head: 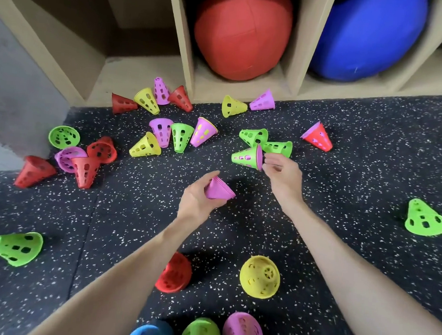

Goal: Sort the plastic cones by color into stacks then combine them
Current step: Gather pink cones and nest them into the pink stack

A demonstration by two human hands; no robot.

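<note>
My left hand (pixel 196 195) is holding a pink cone stack (pixel 218 189), fingers curled round it. My right hand (pixel 283 175) is pinching the rim of a green cone (pixel 246 157) lying on the speckled floor (pixel 343 175).

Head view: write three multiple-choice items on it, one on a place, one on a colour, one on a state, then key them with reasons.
1. Where is the big red fabric ball?
A. in a wooden cubby
B. on the speckled floor
C. in a hand

2. What colour is the stack of plastic cones that the left hand holds?
A. yellow
B. red
C. pink

3. How is the lone green perforated cone at far right standing?
A. on its side
B. upright on its wide rim
C. nested in a red cone

Key: 1 A, shelf walls flank it. 2 C, pink rims show past the fingers. 3 B, its narrow top points up and its base is flat on the floor.
</note>
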